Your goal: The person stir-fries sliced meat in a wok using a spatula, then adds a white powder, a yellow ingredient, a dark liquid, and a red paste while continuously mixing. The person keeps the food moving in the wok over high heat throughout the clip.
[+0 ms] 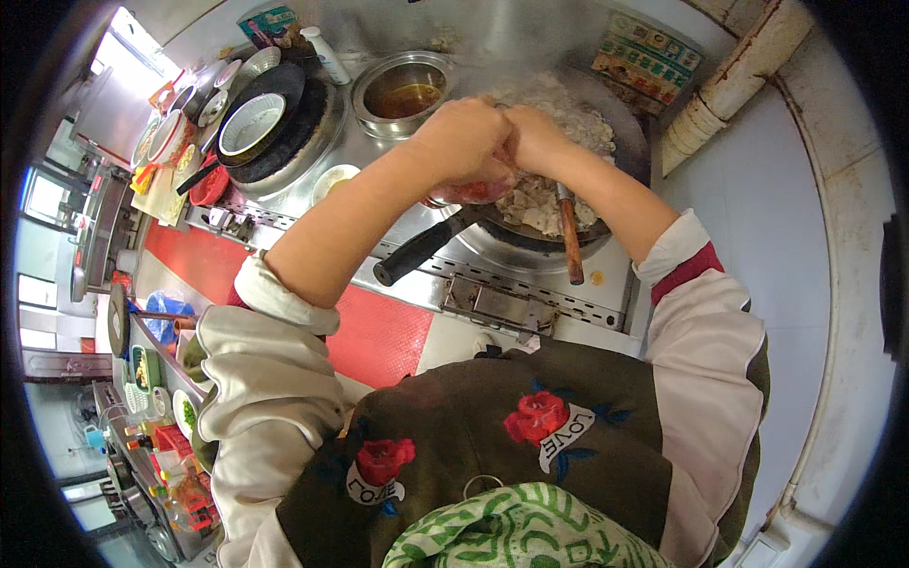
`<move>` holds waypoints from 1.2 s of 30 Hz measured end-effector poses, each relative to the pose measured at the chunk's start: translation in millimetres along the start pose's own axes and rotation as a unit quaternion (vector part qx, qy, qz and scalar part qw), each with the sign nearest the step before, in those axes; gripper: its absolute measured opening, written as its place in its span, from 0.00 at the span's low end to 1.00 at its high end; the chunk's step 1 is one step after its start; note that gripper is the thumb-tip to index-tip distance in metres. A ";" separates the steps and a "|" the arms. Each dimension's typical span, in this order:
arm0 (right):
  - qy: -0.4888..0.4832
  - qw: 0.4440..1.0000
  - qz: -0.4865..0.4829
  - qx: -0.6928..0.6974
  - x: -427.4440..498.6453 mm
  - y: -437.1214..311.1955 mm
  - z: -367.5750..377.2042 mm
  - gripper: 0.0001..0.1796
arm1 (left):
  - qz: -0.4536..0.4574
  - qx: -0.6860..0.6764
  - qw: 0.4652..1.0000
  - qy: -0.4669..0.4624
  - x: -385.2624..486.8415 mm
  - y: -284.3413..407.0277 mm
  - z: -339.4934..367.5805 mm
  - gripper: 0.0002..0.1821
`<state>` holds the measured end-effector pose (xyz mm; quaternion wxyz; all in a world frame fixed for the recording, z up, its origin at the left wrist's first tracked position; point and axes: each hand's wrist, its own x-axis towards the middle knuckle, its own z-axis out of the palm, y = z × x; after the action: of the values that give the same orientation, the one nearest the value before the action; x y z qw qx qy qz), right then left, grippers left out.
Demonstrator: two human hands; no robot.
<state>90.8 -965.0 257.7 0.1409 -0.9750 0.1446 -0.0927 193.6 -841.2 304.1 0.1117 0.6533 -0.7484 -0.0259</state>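
Observation:
My left hand (465, 138) and my right hand (536, 138) meet over the near left part of a large wok (632, 142). Between them they grip a see-through package with reddish contents (472, 192); my fingers hide much of it, and I cannot tell whether it is a bag or a jar. Pale sliced food (547, 206) fills the wok, with steam rising at the back. A utensil's wooden handle (569, 241) leans out over the near rim, its working end in the food. The wok's black handle (419, 248) points towards me on the left.
Left of the wok stands a steel pot (362, 92) of brown liquid, beside a white bottle (325, 55). A small plate (334, 181) sits on the steel stove. Farther left, a white basket (252, 124) rests in a black pan (284, 85). A pipe (735, 85) runs along the right wall.

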 end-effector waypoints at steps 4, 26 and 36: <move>-0.042 0.993 -0.067 0.084 -5.7 7.9 13.5 0.12 | -0.022 0.039 0.998 -0.034 2.5 14.5 1.5 0.18; -0.082 0.946 0.233 0.210 -14.6 119.9 1.8 0.13 | -0.164 0.003 0.986 -0.041 -11.5 -35.6 3.6 0.21; -0.015 0.966 0.258 -0.024 -14.6 136.0 44.4 0.12 | -0.175 -0.005 0.984 0.024 -44.9 -54.4 -4.8 0.23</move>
<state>52.1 -1074.5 172.8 0.1383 -0.9092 0.3911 -0.0351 252.9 -804.4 292.7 0.1270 0.7739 -0.6196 -0.0330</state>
